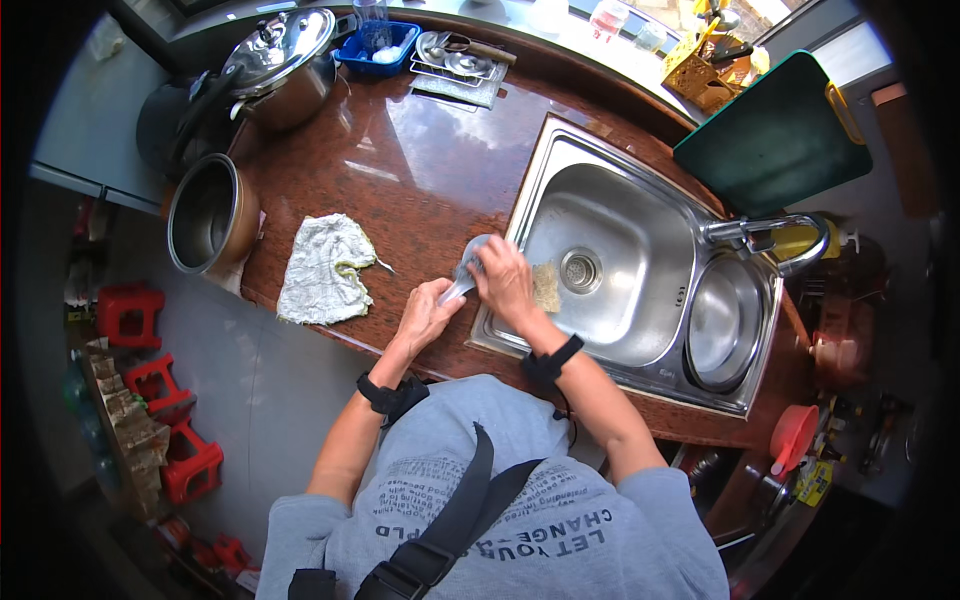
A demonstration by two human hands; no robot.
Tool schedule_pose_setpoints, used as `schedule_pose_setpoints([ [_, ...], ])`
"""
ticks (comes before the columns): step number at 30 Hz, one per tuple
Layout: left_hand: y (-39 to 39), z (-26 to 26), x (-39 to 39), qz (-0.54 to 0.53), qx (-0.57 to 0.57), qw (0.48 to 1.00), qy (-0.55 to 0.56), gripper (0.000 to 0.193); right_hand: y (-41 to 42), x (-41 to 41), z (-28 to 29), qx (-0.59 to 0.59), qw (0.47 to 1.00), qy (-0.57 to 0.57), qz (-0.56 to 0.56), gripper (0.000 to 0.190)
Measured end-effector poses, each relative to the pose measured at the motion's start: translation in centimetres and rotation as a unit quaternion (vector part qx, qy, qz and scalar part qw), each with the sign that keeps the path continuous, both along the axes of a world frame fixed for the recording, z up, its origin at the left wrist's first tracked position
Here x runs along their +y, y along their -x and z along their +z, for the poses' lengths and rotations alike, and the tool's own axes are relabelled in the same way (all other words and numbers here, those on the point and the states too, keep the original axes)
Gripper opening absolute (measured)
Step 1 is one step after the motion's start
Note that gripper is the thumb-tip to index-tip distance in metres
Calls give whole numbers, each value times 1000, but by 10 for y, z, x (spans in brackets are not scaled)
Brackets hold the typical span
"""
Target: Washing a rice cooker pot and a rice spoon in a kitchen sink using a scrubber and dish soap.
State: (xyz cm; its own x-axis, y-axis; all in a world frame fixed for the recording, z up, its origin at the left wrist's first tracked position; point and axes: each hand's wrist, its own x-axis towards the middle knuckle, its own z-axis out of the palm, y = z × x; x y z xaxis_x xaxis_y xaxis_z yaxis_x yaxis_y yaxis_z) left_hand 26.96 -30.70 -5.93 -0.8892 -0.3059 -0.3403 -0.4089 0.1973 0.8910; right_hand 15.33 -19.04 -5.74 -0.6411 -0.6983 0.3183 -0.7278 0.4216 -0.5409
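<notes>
My left hand (425, 313) grips the handle of a pale plastic serving spoon (459, 283), held above the counter by the sink's left edge. The fingers of my right hand (506, 276) are curled on the spoon's rounded head and partly cover it. Whether something thin lies under those fingers cannot be seen. A tan scrubbing pad (546, 287) lies against the near left wall of the steel sink (517, 234), close to my right wrist. On the counter to the left is a crumpled white cloth (324, 266) with a frayed yellowish edge.
A steel pot (206, 217) stands at the counter's left edge, before a lidded pressure cooker (281, 67). Behind are a blue basket (379, 64) and a wire rack (450, 71). A chrome faucet (772, 232), metal basin (724, 322) and green cutting board (784, 135) are at right.
</notes>
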Motion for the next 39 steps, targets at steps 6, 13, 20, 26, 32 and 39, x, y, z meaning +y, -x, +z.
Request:
schedule_pose_setpoints([
  [6, 2, -4, 1, 18, 23, 999, 21, 15, 12, -13, 2, 7, 1000, -19, -20, 19],
  [13, 1, -9, -1, 31, 11, 999, -17, 15, 8, -16, 4, -14, 1000, -5, 22, 20],
  [20, 3, -6, 0, 30, -3, 997, 65, 23, -7, -18, 1, -24, 1000, -13, 1, 21],
  [26, 6, 6, 1, 14, -25, 997, 76, 24, 17, -29, -3, 37, 996, -50, -68, 17],
  [32, 0, -3, 0, 19, -23, 995, 98, 25, -5, -21, 0, 1, 998, -52, -19, 13],
  [39, 4, 13, 4, 3, -33, 992, 119, 28, 25, -24, -10, 28, 989, -86, -117, 17],
])
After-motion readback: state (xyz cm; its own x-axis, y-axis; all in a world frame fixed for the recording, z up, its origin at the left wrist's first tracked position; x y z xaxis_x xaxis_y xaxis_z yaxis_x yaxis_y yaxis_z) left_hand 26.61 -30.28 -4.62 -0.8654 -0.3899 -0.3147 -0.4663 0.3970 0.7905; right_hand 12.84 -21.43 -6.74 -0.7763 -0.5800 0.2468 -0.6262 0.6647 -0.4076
